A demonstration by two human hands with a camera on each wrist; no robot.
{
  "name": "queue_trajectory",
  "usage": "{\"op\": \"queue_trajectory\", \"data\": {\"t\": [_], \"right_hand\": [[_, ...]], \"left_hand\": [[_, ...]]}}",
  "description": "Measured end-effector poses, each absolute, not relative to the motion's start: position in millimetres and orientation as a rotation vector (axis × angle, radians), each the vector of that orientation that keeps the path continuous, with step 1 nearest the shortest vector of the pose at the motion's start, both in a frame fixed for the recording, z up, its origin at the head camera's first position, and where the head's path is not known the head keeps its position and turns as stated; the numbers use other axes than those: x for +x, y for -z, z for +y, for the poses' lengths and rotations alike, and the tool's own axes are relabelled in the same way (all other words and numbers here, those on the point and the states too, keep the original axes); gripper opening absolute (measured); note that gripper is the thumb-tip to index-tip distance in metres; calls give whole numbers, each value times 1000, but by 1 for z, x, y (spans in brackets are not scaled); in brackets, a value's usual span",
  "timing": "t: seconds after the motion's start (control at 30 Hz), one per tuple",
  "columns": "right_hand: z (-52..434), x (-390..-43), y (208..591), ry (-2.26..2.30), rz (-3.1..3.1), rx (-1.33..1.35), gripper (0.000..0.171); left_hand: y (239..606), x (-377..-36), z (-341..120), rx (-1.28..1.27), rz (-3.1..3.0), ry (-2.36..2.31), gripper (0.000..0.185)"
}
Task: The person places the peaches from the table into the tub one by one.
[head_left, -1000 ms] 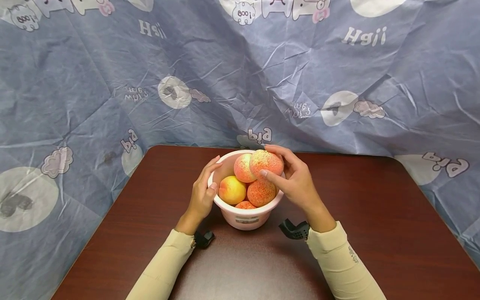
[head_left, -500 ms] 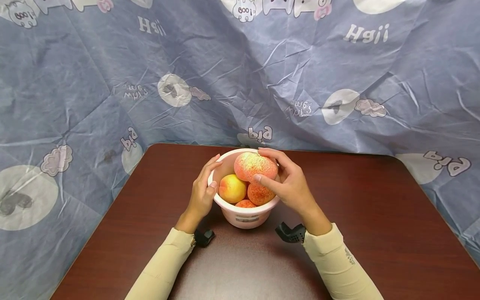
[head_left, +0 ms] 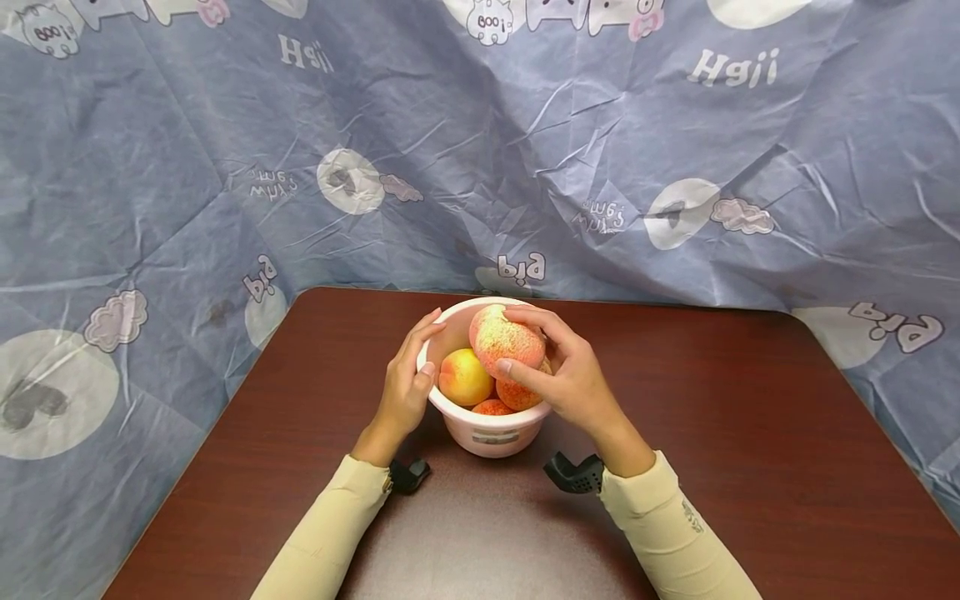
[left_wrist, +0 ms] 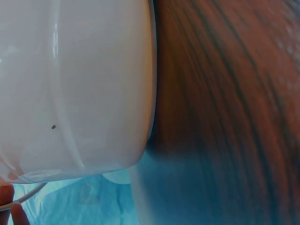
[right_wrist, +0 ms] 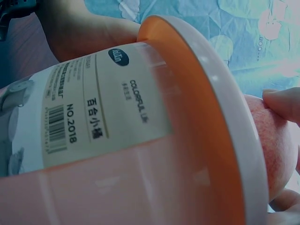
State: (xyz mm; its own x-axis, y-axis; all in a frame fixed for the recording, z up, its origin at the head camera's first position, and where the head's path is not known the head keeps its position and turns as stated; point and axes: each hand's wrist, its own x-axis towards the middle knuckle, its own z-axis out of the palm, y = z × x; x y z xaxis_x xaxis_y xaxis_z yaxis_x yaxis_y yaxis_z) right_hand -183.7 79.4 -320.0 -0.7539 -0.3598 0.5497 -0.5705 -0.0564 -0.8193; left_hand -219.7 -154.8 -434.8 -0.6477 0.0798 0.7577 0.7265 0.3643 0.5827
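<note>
A pale pink plastic bucket (head_left: 465, 427) stands on the table with several peaches inside. My left hand (head_left: 401, 392) grips its left rim, the thumb over the edge and the fingers along the outside. Pinched between the thumb and fingers of my right hand (head_left: 576, 385) is a pink-yellow peach (head_left: 512, 343), held over the bucket's right part. Beneath it show a yellow peach (head_left: 465, 377), a speckled red-orange peach (head_left: 517, 396) and the top of another red peach (head_left: 492, 407). One more pinkish peach is partly hidden behind the held one. The right wrist view shows the held peach (right_wrist: 272, 150) beyond the rim.
Dark red-brown wood forms the table (head_left: 750, 450). Wrinkled blue cloth with printed figures (head_left: 480, 150) hangs behind it and at the sides. A printed label (right_wrist: 108, 108) is on the bucket's side. Black wrist mounts (head_left: 573, 473) hang by the sleeves.
My right hand has carried the peach left and slightly down, further over the bucket and the peaches in it. The left hand keeps its grip on the rim.
</note>
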Motion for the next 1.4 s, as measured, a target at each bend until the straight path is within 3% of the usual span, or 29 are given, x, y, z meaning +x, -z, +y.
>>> {"op": "queue_trajectory", "data": {"t": [1.4], "right_hand": [[77,-176,321,-1618,-2184,1023,56]], "left_hand": [[435,-220,-153,-695,-1993,1308,60]]}}
